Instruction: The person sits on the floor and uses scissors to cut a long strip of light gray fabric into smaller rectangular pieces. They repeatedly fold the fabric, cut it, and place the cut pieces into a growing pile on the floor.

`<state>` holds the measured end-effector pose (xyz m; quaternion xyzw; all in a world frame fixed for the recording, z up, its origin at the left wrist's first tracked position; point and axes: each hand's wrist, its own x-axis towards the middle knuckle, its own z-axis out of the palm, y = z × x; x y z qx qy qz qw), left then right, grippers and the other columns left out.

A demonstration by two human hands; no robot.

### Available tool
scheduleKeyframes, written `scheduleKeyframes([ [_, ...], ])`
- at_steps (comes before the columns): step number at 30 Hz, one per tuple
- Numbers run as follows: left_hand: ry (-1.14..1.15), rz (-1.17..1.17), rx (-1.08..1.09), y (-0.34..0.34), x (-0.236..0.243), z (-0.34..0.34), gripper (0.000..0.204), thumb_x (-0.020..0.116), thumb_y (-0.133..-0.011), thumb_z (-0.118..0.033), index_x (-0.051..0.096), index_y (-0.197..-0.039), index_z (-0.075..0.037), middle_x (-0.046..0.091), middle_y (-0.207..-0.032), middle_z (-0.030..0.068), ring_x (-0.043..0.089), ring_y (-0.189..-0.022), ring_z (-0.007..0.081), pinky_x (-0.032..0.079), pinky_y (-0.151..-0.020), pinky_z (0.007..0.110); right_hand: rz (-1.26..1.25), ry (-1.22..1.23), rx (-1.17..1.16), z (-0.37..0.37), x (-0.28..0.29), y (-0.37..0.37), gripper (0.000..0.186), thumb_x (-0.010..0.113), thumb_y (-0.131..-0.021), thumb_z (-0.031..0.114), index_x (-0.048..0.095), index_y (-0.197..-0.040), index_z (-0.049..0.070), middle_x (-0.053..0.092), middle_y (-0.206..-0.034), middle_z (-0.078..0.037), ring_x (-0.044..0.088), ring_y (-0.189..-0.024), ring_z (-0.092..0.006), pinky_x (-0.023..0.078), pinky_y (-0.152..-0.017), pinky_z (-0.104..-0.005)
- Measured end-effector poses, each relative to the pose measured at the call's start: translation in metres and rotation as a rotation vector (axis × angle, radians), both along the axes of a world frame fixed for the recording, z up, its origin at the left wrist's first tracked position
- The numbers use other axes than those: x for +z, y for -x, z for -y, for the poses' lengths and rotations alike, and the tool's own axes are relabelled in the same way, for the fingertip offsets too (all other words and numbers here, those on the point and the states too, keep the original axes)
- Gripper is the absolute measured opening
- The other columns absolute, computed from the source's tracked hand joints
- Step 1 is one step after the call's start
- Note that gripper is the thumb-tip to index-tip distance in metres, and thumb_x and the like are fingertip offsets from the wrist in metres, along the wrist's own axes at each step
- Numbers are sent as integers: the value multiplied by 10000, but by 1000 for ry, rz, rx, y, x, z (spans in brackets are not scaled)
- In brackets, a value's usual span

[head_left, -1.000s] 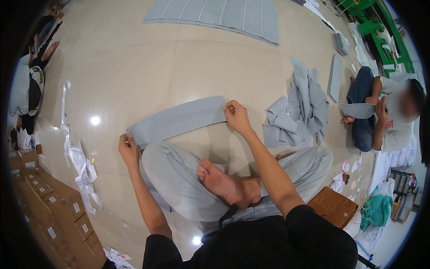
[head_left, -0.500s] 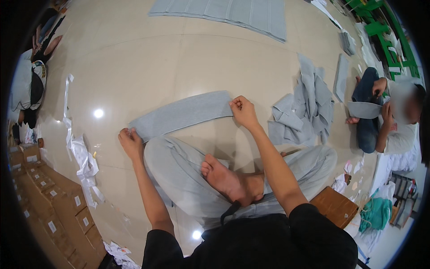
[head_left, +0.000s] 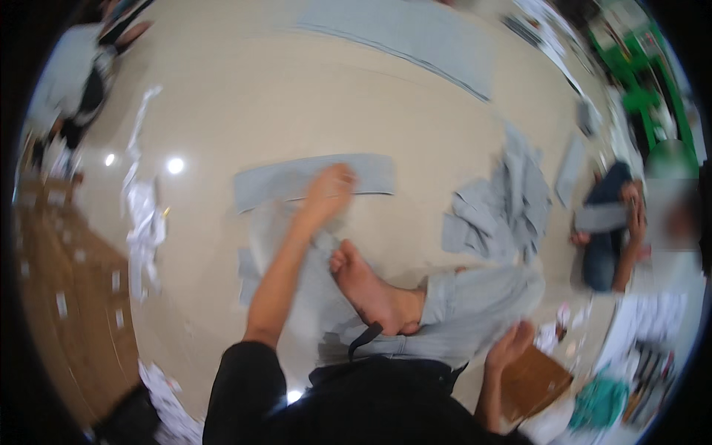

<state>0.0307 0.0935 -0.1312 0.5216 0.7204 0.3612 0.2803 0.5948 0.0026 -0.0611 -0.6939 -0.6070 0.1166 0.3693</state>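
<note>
A long grey fabric strip [head_left: 259,182] lies flat on the tiled floor in front of my crossed legs. My left hand [head_left: 330,191] is over the strip's middle, hiding part of it; motion blurs the fingers, so their grip cannot be read. Down at my right side, my right hand [head_left: 510,345] is beside my knee and next to a brown board-like box [head_left: 535,382]. Its fingers look loosely stretched, with nothing visible in them. A crumpled heap of grey fabric pieces [head_left: 497,204] rests on the floor to the right of the strip.
Large grey fabric panels [head_left: 415,41] lie at the far side. A person [head_left: 612,245] sits at the right holding a grey piece. Brown cartons [head_left: 70,282] stand at the left, near white scraps [head_left: 144,222]. A teal bundle [head_left: 599,399] lies at the lower right.
Both hands have left the strip's ends, and it now lies flat. The left hand has swept right over its middle; the right hand has pulled back to my side. The head view has shifted.
</note>
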Motion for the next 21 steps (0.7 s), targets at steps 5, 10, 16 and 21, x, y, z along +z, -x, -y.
scheduleKeyframes([
  [5,278,-98,-68,-128,6,-39,337,674,-947,-312,643,-1077,-3,692,-1075,234,676,-1051,412,547,-899,532,145,221,-249,171,-93,-88,348,504,-1081,174,544,-1284,-105,620,-1216,-270,610,-1100,-336,475,-990,-452],
  [10,293,-113,55,-166,-20,-51,345,697,-935,-280,634,-1059,36,698,-1040,255,702,-1001,416,577,-847,513,38,529,-326,176,-97,-50,296,508,-1072,156,550,-1235,-88,617,-1157,-229,601,-1042,-298,480,-952,-417],
  [16,388,-146,59,-154,-25,-40,404,708,-949,-326,618,-1092,41,684,-1084,250,703,-1021,412,581,-863,509,-35,654,-281,164,-104,-51,235,512,-1063,134,558,-1175,-67,612,-1086,-180,589,-971,-252,486,-906,-374],
  [21,390,-177,158,-169,-25,-44,385,708,-944,-278,602,-1104,56,677,-1113,235,710,-1028,389,596,-842,472,-87,727,-256,168,-98,-57,186,516,-1054,116,564,-1126,-49,609,-1026,-139,580,-912,-214,491,-869,-339],
])
